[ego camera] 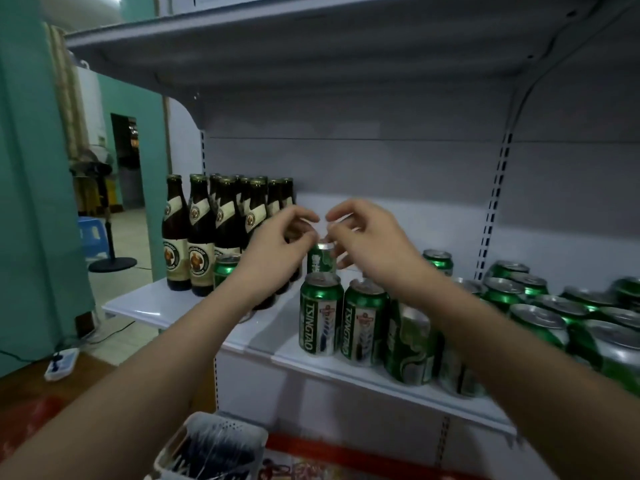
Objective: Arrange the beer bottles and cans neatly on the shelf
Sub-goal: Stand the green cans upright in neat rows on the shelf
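Green Tsingtao cans stand on the white shelf (242, 337); two upright ones (320, 313) are at the front, and more crowd the right side (540, 306). Behind them stands one green can (320, 259). My right hand (367, 244) reaches over the front cans, and its curled fingers pinch that can's rim and right side. My left hand (280, 244) hovers just left of it, fingers loosely curled, thumb close to the rim; whether it touches is blurred. Brown beer bottles (207, 230) stand grouped at the shelf's left end, with another green can (225, 270) in front of them.
An upper shelf (311, 39) overhangs the work space. A white plastic basket (211, 445) sits low in front of me. To the left are a fan stand (110, 261), a blue stool (90, 233) and a power strip (62, 363) on the floor.
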